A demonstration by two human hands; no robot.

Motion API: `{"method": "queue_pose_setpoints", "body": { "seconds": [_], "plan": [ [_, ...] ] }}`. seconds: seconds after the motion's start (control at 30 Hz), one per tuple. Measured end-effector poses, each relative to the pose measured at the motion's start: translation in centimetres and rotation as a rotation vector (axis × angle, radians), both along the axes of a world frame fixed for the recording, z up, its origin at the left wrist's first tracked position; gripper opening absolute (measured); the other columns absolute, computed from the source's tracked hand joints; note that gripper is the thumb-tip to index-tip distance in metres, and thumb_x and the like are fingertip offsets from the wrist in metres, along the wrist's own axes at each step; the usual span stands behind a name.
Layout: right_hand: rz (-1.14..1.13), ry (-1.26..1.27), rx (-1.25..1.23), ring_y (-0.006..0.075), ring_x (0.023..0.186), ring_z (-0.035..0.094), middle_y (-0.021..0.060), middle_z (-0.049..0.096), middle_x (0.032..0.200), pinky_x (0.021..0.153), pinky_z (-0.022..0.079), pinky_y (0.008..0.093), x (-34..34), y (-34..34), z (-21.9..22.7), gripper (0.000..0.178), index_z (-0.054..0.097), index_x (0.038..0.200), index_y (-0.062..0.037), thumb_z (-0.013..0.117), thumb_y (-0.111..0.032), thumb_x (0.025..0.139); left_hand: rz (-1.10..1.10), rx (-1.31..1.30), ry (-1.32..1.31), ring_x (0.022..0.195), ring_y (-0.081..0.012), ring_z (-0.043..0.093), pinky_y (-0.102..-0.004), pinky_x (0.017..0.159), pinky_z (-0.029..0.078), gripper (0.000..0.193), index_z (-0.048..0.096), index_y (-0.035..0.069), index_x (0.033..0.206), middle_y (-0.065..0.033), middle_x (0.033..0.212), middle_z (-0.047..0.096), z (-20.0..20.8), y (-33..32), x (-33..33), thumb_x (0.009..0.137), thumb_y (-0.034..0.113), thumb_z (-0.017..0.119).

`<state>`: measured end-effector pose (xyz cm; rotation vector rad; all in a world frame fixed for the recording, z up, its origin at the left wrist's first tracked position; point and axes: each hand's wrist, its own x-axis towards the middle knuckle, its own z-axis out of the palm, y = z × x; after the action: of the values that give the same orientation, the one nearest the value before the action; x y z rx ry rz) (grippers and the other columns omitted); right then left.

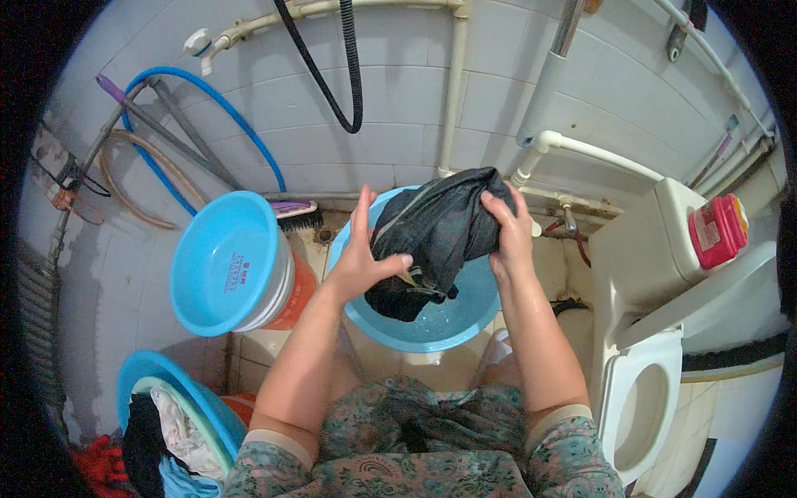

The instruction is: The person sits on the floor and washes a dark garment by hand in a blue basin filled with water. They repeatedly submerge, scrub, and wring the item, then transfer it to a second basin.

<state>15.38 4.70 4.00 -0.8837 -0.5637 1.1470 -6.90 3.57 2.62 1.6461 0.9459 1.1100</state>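
A bunched wet black garment (440, 228) is held up over a light blue basin (415, 332) that has some water in it. My right hand (510, 228) grips the garment's right side, fingers curled over the cloth. At the garment's left edge, my left hand (365, 261) has its fingers stretched upward and its thumb spread out against the cloth. A lighter seam or zip runs along the garment's left part. Its lower end hangs within the basin's rim.
Left of the basin, a blue washbowl (207, 274) sits on stacked buckets, with a scrubbing brush (297, 214) behind. Clothes fill another blue tub (137, 373) at lower left. A toilet (610, 398) stands right, a red container (718, 232) on its tank. A black hose (353, 83) hangs above.
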Motion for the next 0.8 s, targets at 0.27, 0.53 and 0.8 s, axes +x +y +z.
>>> {"method": "queue_pose_setpoints", "body": {
  "seconds": [0.27, 0.53, 0.8],
  "plan": [
    [-0.091, -0.142, 0.364, 0.0168, 0.085, 0.059, 0.007, 0.061, 0.092, 0.08, 0.047, 0.0286, -1.6, -0.9, 3.8, 0.042, 0.054, 0.106, -0.0015, 0.067, 0.004, 0.066, 0.032, -0.446, -0.569, 0.118, -0.023, 0.045, -0.0359, 0.101, 0.034, 0.063, 0.036, -0.002, 0.133, -0.0156, 0.132, 0.043, -6.7, 1.1, 1.0, 0.094, 0.047, 0.04],
    [-0.156, -0.368, 0.506, 0.0206, 0.096, 0.053, 0.0087, 0.055, 0.1, 0.089, 0.041, 0.031, -3.0, -0.5, 3.3, 0.044, 0.056, 0.099, -0.0031, 0.068, -0.005, 0.057, -0.321, -0.861, -1.12, 0.118, -0.027, 0.048, -0.0428, 0.1, 0.038, 0.067, 0.041, 0.009, 0.133, -0.0096, 0.131, 0.048, -4.1, -0.6, 4.5, 0.088, 0.059, 0.039],
    [0.017, -0.042, 0.36, 0.0219, 0.105, 0.052, 0.0093, 0.054, 0.111, 0.095, 0.04, 0.0346, -2.8, -0.9, 0.6, 0.046, 0.044, 0.12, -0.0022, 0.063, -0.021, 0.083, -0.118, -0.767, -1.288, 0.112, -0.0293, 0.051, -0.0457, 0.096, 0.041, 0.057, 0.049, 0.007, 0.125, -0.012, 0.125, 0.052, -3.7, 0.7, 3.5, 0.087, 0.05, 0.046]
  ]
}}
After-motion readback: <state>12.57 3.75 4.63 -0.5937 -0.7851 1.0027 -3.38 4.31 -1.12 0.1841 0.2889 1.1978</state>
